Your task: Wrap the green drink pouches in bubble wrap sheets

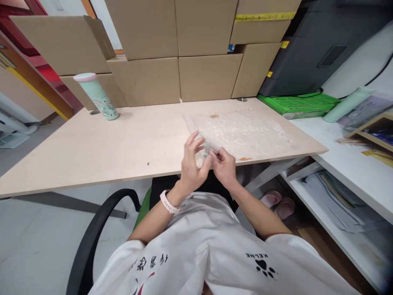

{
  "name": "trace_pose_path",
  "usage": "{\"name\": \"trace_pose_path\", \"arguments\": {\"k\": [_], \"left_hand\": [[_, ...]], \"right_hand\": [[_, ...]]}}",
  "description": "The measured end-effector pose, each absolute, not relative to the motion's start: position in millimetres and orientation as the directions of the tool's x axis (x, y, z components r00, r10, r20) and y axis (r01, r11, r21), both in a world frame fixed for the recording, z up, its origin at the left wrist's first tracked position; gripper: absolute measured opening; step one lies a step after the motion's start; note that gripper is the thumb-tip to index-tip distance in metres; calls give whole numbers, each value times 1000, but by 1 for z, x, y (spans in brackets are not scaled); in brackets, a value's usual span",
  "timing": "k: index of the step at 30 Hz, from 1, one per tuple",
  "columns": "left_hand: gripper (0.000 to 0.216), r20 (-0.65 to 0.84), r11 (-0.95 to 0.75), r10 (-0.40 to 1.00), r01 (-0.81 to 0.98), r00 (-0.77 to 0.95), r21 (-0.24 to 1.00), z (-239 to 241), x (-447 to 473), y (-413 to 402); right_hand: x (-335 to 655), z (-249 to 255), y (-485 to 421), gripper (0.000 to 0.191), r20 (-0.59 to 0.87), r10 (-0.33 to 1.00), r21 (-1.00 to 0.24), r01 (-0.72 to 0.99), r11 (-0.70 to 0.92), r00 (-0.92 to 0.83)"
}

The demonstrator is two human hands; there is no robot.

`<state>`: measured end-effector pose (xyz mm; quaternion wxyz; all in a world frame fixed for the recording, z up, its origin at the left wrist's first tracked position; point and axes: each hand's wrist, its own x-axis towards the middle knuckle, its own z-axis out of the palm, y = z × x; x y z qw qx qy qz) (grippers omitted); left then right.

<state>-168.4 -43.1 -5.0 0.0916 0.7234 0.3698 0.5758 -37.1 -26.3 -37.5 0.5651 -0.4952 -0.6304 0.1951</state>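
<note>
A clear sheet of bubble wrap lies on the pale wooden desk, with small orange tape pieces at its far and near edges. At the sheet's near left corner, my right hand is closed, its thumb and fingertips pinching the plastic. Just left of it is my left hand, fingers raised and apart. Its thumb reaches to the right fingertips; whether it presses on the plastic there, I cannot make out. A pink band circles my left wrist.
Stacked cardboard boxes line the back of the desk. A mint tumbler stands at the back left. To the right are a green pack and a white shelf unit. A black chair armrest curves at lower left.
</note>
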Motion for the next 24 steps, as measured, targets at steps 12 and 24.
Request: {"name": "trace_pose_path", "arguments": {"k": [12, 24], "left_hand": [[38, 572, -781, 611, 537, 547, 319, -25, -110, 7], [31, 504, -742, 654, 607, 564, 284, -28, -102, 6]], "right_hand": [[16, -65, -18, 43, 371, 920, -887, 340, 312, 123], [39, -32, -50, 44, 638, 766, -384, 893, 235, 73]]}}
